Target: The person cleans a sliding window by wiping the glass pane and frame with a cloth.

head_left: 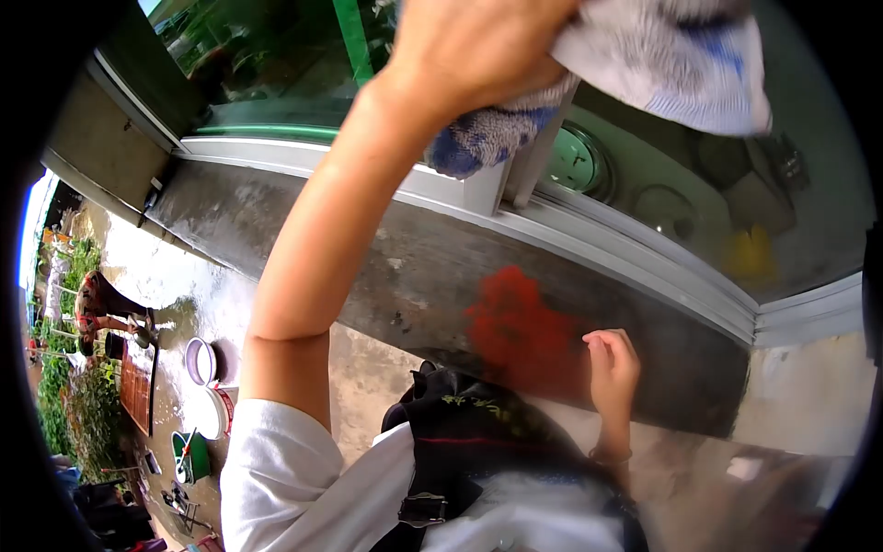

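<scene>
My left hand (487, 51) is raised at the top of the head view, closed around a white, grey and blue towel (662, 64). Parts of the towel hang down on both sides of the hand, in front of the sliding window; whether it touches the glass cannot be told. Lower right, my right hand (614, 373) is held near my body with its fingers curled in and nothing visible in them. Beside it, a blurred red patch (520, 317) shows on the dark ledge (405, 258); its kind cannot be made out.
The window's pale metal frame (635, 258) runs along the ledge. Behind the glass is a round green-tinted object (578, 158). On the wet ground at left are a pale basin (200, 361), a green bucket (191, 457) and plants (92, 414). Another person (106, 308) bends over there.
</scene>
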{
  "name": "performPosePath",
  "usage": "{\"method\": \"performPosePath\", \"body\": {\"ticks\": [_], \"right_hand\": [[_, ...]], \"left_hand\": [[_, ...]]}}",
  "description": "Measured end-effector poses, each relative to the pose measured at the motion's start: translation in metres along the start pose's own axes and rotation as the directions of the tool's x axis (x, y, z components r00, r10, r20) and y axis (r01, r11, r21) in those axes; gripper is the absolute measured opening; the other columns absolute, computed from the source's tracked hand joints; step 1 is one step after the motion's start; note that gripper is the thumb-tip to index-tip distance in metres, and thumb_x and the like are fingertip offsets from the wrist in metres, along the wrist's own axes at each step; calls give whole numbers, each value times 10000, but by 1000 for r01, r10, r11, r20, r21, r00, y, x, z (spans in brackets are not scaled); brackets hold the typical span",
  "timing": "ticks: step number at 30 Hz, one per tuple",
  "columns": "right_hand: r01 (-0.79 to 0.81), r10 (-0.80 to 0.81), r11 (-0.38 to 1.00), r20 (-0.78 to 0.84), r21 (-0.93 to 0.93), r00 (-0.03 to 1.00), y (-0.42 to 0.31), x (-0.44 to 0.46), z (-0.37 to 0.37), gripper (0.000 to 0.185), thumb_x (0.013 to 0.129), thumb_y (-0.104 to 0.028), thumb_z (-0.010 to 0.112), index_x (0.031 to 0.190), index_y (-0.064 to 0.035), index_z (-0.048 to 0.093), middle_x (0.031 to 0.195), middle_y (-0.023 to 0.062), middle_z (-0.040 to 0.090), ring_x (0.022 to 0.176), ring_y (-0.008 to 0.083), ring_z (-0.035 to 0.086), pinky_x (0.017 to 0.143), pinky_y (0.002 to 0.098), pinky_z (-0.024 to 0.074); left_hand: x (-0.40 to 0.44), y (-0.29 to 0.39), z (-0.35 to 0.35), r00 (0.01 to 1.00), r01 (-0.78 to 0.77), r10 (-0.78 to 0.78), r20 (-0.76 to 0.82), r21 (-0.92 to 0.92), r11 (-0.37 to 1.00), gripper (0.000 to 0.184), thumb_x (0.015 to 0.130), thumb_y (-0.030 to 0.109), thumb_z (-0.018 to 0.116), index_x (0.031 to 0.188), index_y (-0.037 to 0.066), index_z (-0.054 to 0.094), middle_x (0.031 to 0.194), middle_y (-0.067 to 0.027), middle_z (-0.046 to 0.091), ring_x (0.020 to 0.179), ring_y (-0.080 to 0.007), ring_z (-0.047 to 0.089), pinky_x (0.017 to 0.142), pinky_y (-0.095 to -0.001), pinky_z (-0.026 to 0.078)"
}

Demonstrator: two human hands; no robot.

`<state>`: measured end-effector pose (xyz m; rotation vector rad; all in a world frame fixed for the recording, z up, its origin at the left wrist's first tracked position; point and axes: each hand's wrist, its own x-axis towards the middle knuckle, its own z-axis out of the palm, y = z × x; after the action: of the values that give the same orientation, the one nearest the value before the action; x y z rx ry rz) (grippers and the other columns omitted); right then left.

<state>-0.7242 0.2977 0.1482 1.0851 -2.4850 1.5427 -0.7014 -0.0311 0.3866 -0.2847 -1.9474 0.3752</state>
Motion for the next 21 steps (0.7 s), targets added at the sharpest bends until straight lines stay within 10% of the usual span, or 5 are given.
{"method": "performPosePath", "body": {"ticks": [2, 3, 10, 16, 21], "right_hand": [[15, -15, 1000, 5, -8, 1000, -3, -3, -3, 70, 916, -48, 618, 865, -17, 654, 796, 37, 602, 618, 112, 487, 544, 245, 376], [34, -34, 999, 7, -12, 999, -2, -2, -3, 70, 915, -47, 616, 864, -18, 653, 799, 37, 606, 626, 118, 493, 550, 248, 383], [96, -95, 995, -27, 27, 995, -5, -3, -2, 58, 906, -42, 619, 859, -21, 645, 791, 51, 610, 642, 145, 509, 574, 268, 404], [59, -60, 997, 14, 49, 998, -7, -4, -6, 71, 914, -52, 609, 860, -19, 643, 791, 54, 614, 648, 157, 514, 595, 278, 417], [53, -50, 992, -29, 115, 998, 1, -8, -4, 80, 919, -60, 612, 859, -23, 650, 779, 50, 604, 630, 141, 499, 574, 265, 397]], "left_hand": [[-28, 6, 29, 993, -118, 119, 0, 133, 984, 724, 750, 219, 720, 1428, 164, 474, 1554, -139, 311, 1411, -412, 291, 1195, -503, 188], [-34, 29, 22, 998, -7, 14, -63, 116, 993, 366, 747, 203, 697, 1107, 141, 677, 1116, -3, 610, 1107, -171, 538, 1016, -410, 397], [-212, 74, 50, 875, -126, 141, 463, -62, 990, 210, 805, 257, 586, 965, 266, 722, 1055, 112, 649, 1175, -126, 563, 1153, -390, 352], [-115, 23, 34, 926, -378, 373, 58, 141, 915, 160, 817, 235, 572, 899, 264, 707, 970, 97, 638, 1025, -119, 603, 1158, -374, 381], [-33, 3, 14, 983, -95, 136, -120, 301, 949, 235, 788, 302, 567, 957, 222, 709, 1042, 25, 625, 1042, -172, 573, 1058, -448, 362]]}}
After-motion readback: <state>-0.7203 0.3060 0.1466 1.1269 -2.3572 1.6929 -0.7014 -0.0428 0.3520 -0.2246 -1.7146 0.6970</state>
